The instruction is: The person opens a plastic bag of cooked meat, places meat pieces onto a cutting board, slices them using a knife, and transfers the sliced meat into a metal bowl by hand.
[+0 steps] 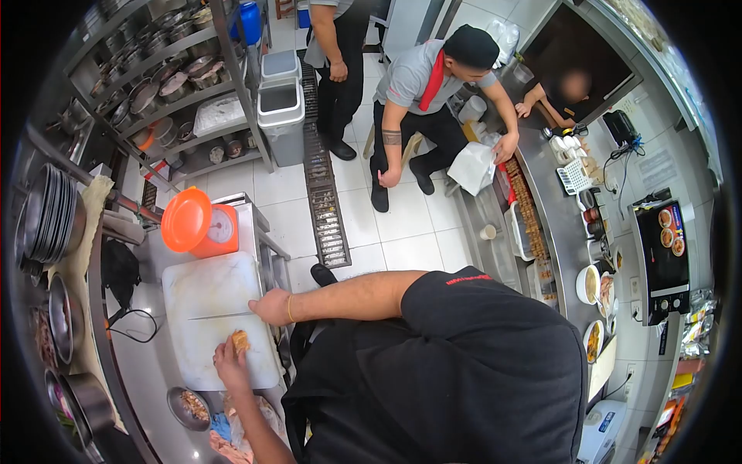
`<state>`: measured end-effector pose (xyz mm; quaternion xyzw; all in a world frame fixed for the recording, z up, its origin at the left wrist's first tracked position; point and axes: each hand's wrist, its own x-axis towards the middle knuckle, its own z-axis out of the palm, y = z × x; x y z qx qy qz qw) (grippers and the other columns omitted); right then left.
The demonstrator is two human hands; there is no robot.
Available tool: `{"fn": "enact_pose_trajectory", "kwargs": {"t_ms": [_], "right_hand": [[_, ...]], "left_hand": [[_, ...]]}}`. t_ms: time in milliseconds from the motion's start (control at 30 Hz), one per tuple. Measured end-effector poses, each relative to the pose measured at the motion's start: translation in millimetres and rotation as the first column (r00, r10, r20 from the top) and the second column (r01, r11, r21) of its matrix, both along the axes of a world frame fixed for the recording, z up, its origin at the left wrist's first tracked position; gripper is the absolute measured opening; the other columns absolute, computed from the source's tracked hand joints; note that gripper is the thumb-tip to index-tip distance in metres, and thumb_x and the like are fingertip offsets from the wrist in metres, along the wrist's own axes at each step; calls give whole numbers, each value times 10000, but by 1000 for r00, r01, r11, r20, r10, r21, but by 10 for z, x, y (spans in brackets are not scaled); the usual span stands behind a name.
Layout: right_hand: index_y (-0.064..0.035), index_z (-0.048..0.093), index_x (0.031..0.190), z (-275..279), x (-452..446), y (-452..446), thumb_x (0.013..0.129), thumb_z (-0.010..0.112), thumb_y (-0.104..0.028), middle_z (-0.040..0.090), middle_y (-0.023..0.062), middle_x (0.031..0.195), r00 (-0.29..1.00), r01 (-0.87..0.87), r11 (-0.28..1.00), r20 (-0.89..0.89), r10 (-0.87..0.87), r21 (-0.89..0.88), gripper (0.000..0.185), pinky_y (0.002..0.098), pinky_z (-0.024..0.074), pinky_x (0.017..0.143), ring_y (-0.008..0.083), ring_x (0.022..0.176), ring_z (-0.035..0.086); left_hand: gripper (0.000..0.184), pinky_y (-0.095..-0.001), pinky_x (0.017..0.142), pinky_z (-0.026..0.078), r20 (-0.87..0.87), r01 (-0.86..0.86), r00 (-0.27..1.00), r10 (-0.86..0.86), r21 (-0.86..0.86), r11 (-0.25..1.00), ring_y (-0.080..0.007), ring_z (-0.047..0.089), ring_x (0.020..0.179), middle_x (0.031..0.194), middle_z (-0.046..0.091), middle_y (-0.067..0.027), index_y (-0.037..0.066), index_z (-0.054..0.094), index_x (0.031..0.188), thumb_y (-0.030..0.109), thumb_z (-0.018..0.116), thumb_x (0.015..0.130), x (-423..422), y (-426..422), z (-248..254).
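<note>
My right hand [270,307] is closed around the handle of a knife. The thin knife blade [220,315] lies across the white cutting board [193,290], its tip toward the board's far side. Lower on the board, my left hand [230,363] grips a golden-brown block of food [240,341]; its exact kind is unclear. A metal bowl [176,404] with chopped light-brown pieces stands just off the board, near my left wrist. Beside it are plastic bags [259,421] and a blue cloth-like thing [220,424].
An orange kitchen scale [220,230] stands beyond the board's right end. Pots fill a metal shelf [174,100]. Stacked plates [50,216] line the left. A seated co-worker [433,85] holds a white bag [473,168] near skewers [525,216]; two other people are farther off.
</note>
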<state>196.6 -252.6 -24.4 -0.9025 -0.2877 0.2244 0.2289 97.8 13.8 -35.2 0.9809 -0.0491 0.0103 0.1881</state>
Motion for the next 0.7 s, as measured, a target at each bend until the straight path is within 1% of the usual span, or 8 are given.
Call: {"fn": "enact_pose_trajectory", "kwargs": {"t_ms": [167, 233, 267, 300, 333, 400, 433, 700], "right_hand": [[-22, 615, 1279, -193, 104, -10, 977, 544, -154, 747, 260, 984, 998, -67, 996, 13, 68, -56, 337, 545, 603, 822, 423, 940, 750], [-43, 655, 1208, -330, 160, -66, 945, 575, -197, 758, 212, 1021, 997, -52, 999, 53, 52, -17, 315, 533, 600, 824, 387, 959, 751], [-31, 663, 1201, -4, 190, -81, 975, 522, -152, 762, 221, 1093, 994, -106, 985, -48, 100, -135, 292, 515, 605, 854, 403, 988, 754], [-12, 650, 1203, -216, 233, -124, 998, 520, -176, 758, 231, 1070, 986, -164, 986, 13, 164, -42, 293, 537, 595, 828, 406, 982, 749], [7, 630, 1212, -57, 210, -141, 1014, 534, -204, 755, 232, 1031, 983, -158, 986, 90, 162, -50, 305, 551, 584, 800, 412, 952, 743], [7, 584, 1170, 225, 176, -121, 1028, 582, -236, 745, 227, 979, 983, -136, 990, 118, 140, -39, 282, 536, 575, 807, 418, 937, 731], [3, 567, 1157, 297, 158, -110, 1030, 599, -245, 742, 224, 973, 983, -125, 986, 122, 138, -107, 280, 531, 573, 817, 419, 939, 727], [9, 556, 1133, 483, 65, 175, 1035, 626, -266, 734, 230, 949, 968, -199, 976, 136, 209, -88, 300, 539, 569, 803, 432, 917, 726]], "left_hand": [[529, -504, 995, 537, 33, -241, 969, 243, -62, 969, -421, 650, 1111, 1223, 698, -213, 97, 693, 1377, 170, 821, 870, -37, -193, -350], [478, -513, 998, 530, 48, -288, 955, 294, -92, 953, -419, 662, 1093, 1162, 725, -232, 42, 708, 1324, 224, 809, 894, -4, -394, -211], [455, -515, 996, 528, 83, -356, 931, 354, 2, 935, -424, 660, 1097, 1164, 727, -228, 37, 723, 1285, 275, 790, 903, -23, -459, -219], [442, -520, 988, 525, 27, -440, 897, 442, -37, 897, -424, 652, 1103, 1156, 721, -234, 49, 730, 1257, 316, 773, 908, -10, -550, -106], [414, -523, 976, 522, 124, -474, 872, 474, -30, 880, -418, 650, 1084, 1131, 707, -228, 68, 733, 1244, 273, 790, 889, -40, -571, -160], [452, -504, 958, 529, 64, -569, 815, 576, -94, 817, -402, 647, 1078, 1133, 683, -189, 82, 724, 1271, 249, 819, 862, -19, -692, -47], [470, -496, 950, 532, 68, -589, 799, 597, -110, 801, -394, 645, 1088, 1142, 678, -173, 86, 722, 1276, 249, 833, 850, -42, -738, -47], [603, -469, 1035, 505, 42, -582, 811, 583, -31, 812, -366, 642, 1174, 1270, 691, -140, 109, 690, 1350, 335, 866, 819, -65, -727, 209]]}}
